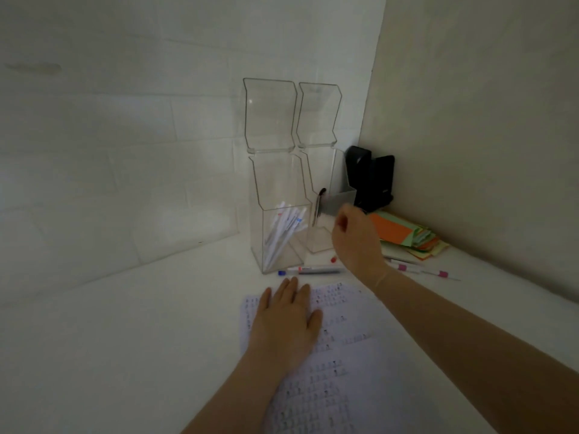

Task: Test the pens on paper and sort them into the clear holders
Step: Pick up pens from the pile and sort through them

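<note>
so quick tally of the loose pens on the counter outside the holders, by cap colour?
Blue-capped pen: 1
Red-capped pen, mostly hidden behind the right hand: 1
Pink-banded pens: 2
Total: 4

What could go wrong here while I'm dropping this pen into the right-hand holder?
The dark pen sits tilted at the right holder opening, apparently just out of your right hand; it may tip out rather than drop in. Your forearm hangs over the loose pens on the counter and could sweep them off. The left hand pressing the test paper could smear fresh ink.
</note>
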The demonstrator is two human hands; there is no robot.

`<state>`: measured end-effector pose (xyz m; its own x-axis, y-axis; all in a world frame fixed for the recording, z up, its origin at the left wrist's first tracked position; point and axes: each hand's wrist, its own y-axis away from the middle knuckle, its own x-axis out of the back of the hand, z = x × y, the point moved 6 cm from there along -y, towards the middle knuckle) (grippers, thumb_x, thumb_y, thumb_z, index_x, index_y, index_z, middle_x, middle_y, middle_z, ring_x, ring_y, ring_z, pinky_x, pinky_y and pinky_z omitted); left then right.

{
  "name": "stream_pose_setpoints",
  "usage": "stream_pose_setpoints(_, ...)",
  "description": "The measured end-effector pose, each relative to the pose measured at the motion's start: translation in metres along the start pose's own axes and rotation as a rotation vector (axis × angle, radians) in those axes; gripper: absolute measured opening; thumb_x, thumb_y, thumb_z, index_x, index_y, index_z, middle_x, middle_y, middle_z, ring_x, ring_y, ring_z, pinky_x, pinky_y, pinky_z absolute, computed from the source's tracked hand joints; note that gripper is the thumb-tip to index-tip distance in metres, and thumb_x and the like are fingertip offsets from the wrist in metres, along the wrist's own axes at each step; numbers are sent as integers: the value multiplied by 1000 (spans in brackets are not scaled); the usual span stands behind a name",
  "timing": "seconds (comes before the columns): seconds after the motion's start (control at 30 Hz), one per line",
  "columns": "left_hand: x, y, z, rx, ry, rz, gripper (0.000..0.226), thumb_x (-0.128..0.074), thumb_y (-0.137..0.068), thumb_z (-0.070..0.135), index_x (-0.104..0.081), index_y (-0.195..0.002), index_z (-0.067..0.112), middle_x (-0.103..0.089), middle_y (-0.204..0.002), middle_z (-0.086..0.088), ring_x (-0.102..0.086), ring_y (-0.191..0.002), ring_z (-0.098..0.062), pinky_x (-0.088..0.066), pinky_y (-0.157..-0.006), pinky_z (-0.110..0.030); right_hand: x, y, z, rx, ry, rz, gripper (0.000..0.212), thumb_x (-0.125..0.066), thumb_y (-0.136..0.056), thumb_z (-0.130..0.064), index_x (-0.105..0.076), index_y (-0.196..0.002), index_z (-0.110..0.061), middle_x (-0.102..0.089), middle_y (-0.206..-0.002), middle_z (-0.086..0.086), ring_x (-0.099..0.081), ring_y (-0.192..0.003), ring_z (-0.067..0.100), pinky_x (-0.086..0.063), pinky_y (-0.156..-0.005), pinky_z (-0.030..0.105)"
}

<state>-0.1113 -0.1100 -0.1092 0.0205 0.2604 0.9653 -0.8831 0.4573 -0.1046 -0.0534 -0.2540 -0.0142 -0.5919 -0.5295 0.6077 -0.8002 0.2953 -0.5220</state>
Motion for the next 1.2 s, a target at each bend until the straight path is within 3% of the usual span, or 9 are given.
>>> stream_pose_setpoints(0.1,1,-1,0,1,4,15,58,-20,-98,46,-11,-149,19,-2,-158,-3,2,-144,-13,4,-117,-36,-28,23,39,5,207,-424,17,-55,-81,-4,-59,-96,-12,-57,-100,7,-57,-93,25,-47,-82,34)
stream_pose_setpoints(0.17,0,-1,0,-2,6,30,58,-21,-98,47,-12,-148,20,-4,-158,-3,1,-144,-13,3,-117,-36,-36,32,45,81,338,-582,27,-54,-85,-9,-61,-110,-14,-55,-112,8,-54,-103,26,-44,-88,32)
stream_pose_setpoints(0.37,8,-3,0,-10,94,116,54,-34,-95,46,-29,-143,20,-25,-152,0,-18,-140,-13,-6,-117,-35,-32,28,26,217,558,-685,25,-55,-86,-15,-61,-111,-18,-53,-113,3,-54,-100,22,-37,-77,26)
stream_pose_setpoints(0.57,36,1,0,-58,212,487,41,-54,-87,27,-51,-126,16,-53,-128,-4,-51,-116,-24,-38,-101,-36,-7,19,9,174,411,-671,24,-57,-84,-10,-68,-104,-18,-48,-97,-3,-49,-85,12,-34,-60,15)
stream_pose_setpoints(0.7,39,1,1,-50,86,569,44,-37,-89,36,-54,-125,16,-60,-122,-4,-55,-113,-22,-39,-102,-43,14,19,-15,127,141,-759,18,-66,-82,-13,-73,-97,-20,-67,-93,2,-60,-75,12,-42,-60,11)
stream_pose_setpoints(0.83,43,5,5,-105,216,637,35,-32,-95,30,-64,-106,20,-64,-84,10,-59,-83,-9,-33,-100,-36,29,26,-32,-68,-480,-801,14,-72,-78,-16,-74,-88,-7,-64,-69,7,-56,-62,15,-49,-62,22)
stream_pose_setpoints(0.9,49,8,9,-158,322,681,31,-35,-96,29,-64,-98,19,-55,-74,14,-48,-70,-5,-39,-88,-29,26,31,-31,-218,-763,-747,29,-65,-79,-36,-73,-78,-8,-57,-65,5,-50,-62,16,-45,-64,27)
stream_pose_setpoints(1.0,51,9,10,-172,443,676,31,-35,-94,31,-64,-95,18,-59,-75,10,-50,-69,-7,-35,-77,-21,14,44,-27,-478,-1074,-733,58,-45,-88,-57,-68,-68,-8,-50,-56,1,-44,-53,13,-38,-57,25)
stream_pose_setpoints(1.2,42,9,5,-187,432,636,30,-36,-94,28,-64,-92,18,-62,-73,4,-55,-72,-15,-32,-79,-19,13,56,-30,-518,-1181,-753,50,-44,-93,-45,-62,-66,-8,-45,-60,4,-45,-52,16,-44,-55,27)
